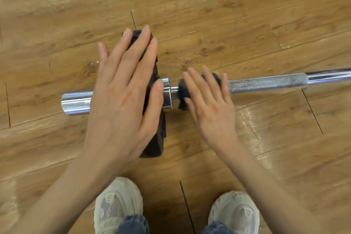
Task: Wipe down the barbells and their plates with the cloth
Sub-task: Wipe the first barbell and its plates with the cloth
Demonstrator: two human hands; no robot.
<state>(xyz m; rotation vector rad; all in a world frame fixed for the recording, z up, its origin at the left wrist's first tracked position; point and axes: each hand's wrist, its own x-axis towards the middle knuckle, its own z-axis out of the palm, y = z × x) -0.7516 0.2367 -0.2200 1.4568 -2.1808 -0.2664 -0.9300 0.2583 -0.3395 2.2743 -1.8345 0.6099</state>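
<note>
Your left hand (123, 89), fingers straight, hides most of the black plate (154, 144); right hand (209, 104), flat, presses dark cloth (182, 91) onto barbell (266, 82), cut off right.

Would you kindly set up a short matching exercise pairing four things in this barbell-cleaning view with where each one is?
Things:
1. left hand
2. right hand
3. dark cloth
4. shoes

Places:
A. wrapped round the bar
B. flat on the black plate
C. bottom edge, on the wooden floor
D. pressing the cloth

Pairs: 1-B, 2-D, 3-A, 4-C
</note>
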